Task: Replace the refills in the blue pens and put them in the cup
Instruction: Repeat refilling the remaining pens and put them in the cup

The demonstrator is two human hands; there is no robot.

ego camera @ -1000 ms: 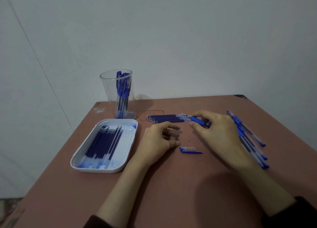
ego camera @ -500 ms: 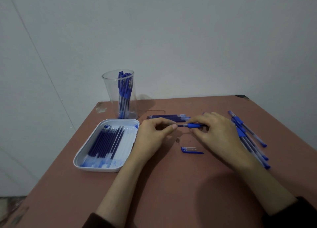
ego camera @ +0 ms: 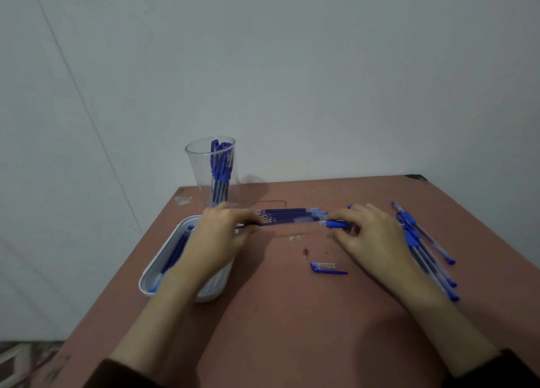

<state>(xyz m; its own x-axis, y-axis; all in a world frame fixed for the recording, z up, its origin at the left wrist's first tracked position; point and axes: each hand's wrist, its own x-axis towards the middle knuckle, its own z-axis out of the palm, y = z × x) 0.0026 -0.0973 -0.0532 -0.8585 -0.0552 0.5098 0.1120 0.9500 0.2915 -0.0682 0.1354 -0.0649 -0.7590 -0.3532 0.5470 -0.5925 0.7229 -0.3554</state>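
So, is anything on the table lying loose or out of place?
Yes. A blue pen cap and a tiny dark piece, perhaps a pen tip, lie loose on the table, apart from the pens.

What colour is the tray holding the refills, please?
White tray, seen in the head view.

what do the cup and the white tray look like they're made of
Cup: probably clear plastic, though glass is possible; the pens inside show plainly through its glossy wall. Tray: white plastic by the look, smooth and slightly shiny, with a rounded moulded rim and corners.
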